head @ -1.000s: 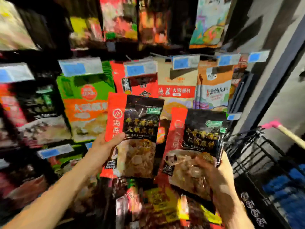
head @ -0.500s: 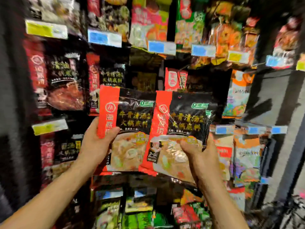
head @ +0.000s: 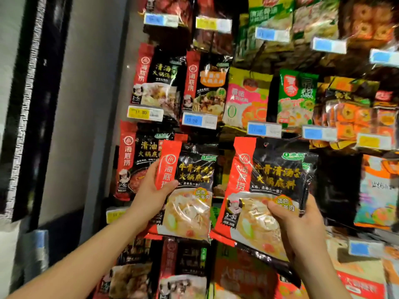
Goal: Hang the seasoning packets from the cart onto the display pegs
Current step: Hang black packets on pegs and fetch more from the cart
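Display wall [head: 336,184] filled the view ahead of both grips, hung in close rows with pouches. The pegs themselves were lost behind stock and blur, and no cart was in view. Above the left grip [head: 151,190] hung a same-brand red-and-black pouch [head: 155,83], with a blue price tag [head: 199,121] up and toward the right grip. Between the two grips, slightly above, sat a dark gap [head: 222,165] in the row; it may be the free peg, but I could not confirm this. The left packet [head: 190,190] was held upright in the left grip, thumb clamped across its red side band at mid-height, fingers hidden behind. The right packet [head: 274,180] was held in the right grip [head: 295,225], thumb pressed on the lower front over the soup picture and fingers wrapped round the far edge. Its top leaned slightly away from the left grip. A second edge showed past it on the outer side, suggesting more than one pouch there, count unclear. Both were sealed glossy film pouches with strong glare, so judged slippery. They looked soft-bodied and likely weighty low down, with a thin, floppy top seal. Contents were not visible, only printed pictures. Both were gripped low, which carries well but steers poorly. For pegging, a pinch near the top corners would be better, beside the hang hole [head: 266,144], well above the right grip's thumb.
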`<action>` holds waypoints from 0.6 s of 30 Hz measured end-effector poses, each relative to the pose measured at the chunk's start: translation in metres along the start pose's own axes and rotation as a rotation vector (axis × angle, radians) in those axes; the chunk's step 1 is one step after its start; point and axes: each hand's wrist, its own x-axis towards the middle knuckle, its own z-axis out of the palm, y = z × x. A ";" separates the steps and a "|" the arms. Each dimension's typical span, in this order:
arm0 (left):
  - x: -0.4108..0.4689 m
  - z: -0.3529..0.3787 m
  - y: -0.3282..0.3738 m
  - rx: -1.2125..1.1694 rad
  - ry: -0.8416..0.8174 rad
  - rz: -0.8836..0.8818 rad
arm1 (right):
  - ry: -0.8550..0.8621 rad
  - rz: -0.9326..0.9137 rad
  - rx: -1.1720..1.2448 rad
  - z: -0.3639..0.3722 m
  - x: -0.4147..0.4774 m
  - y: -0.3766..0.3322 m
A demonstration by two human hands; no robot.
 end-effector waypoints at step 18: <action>0.068 0.010 0.031 -0.045 -0.053 -0.081 | -0.006 0.019 0.063 -0.013 0.018 0.006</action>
